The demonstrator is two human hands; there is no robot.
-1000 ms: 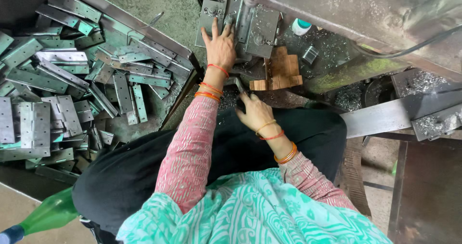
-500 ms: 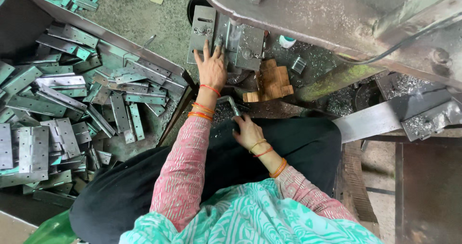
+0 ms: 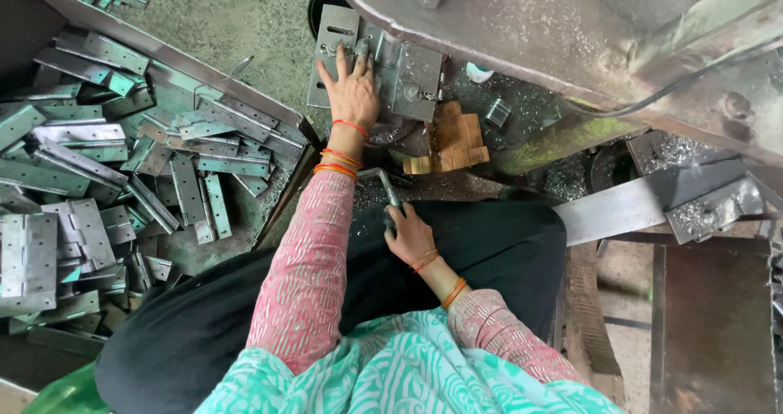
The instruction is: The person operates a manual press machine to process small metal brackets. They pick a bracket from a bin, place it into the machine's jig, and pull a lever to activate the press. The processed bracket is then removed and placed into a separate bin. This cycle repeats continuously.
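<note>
My left hand [image 3: 352,92] reaches forward with its fingers spread flat on a grey metal hinge plate [image 3: 336,35] lying on the bed of a large metal press machine [image 3: 522,22]. A second plate [image 3: 418,75] lies just right of the hand. My right hand [image 3: 409,234] rests near my lap, closed around the lower end of a bent metal rod tool [image 3: 383,187]. Orange and red bangles circle both wrists.
A tray [image 3: 212,71] on the left holds several grey metal hinges [image 3: 90,210]. Wooden blocks [image 3: 453,137] and a small metal cylinder [image 3: 496,112] sit by the machine. Metal shavings [image 3: 693,214] lie on a ledge at the right.
My view has tilted so everything sits lower in frame. My left hand stays spread on the plate. My right hand has shifted slightly along the bent rod.
</note>
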